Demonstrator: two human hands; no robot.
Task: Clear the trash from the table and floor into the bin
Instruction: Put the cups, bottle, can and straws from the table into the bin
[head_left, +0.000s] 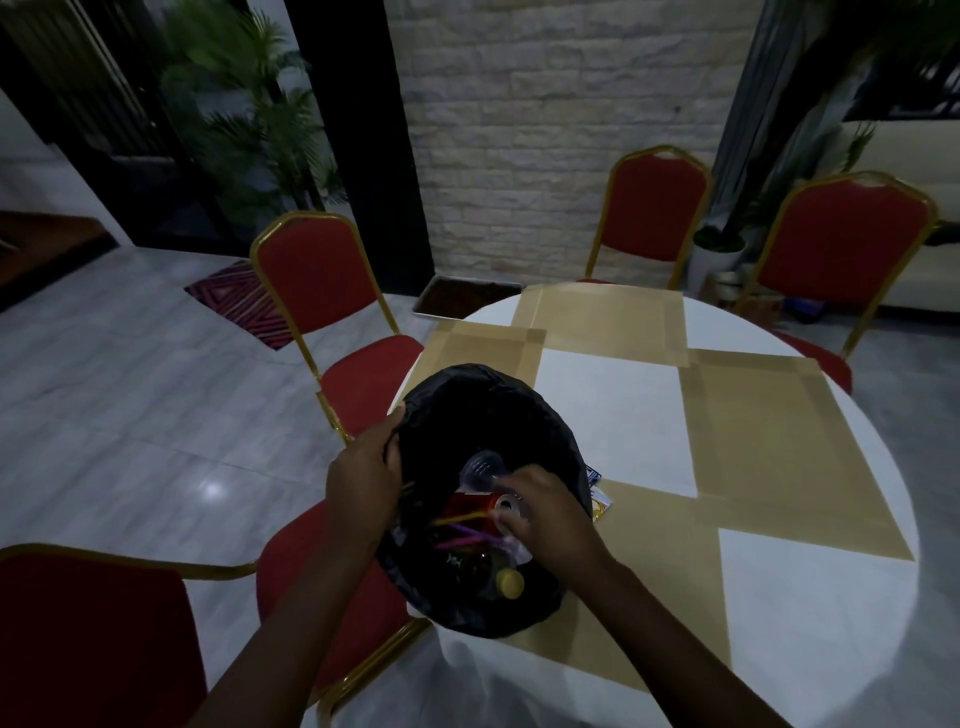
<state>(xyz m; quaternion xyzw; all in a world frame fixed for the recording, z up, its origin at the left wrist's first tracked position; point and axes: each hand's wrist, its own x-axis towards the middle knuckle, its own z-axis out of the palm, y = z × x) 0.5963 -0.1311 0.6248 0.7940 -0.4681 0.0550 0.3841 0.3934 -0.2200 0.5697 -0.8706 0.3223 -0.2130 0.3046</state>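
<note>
A bin lined with a black bag (467, 395) is held at the left edge of the round table (613, 405). My left hand (363, 478) grips the bag's left rim. My right hand (540, 514) reaches over the bin's opening, fingers closed around a red can (478, 506) with its silver top showing. Inside the bin lie a clear plastic cup (480, 467), coloured straws (462, 530) and a dark bottle with a yellow cap (509, 582). A small blue and yellow wrapper (597, 491) peeks out on the table just right of the bin.
The table has a white cloth with tan square mats (758, 431). Red chairs with gold frames stand around it: one at the far left (317, 280), one near left (88, 639), two at the back right (649, 208). A patterned floor mat (244, 301) lies on the tiled floor.
</note>
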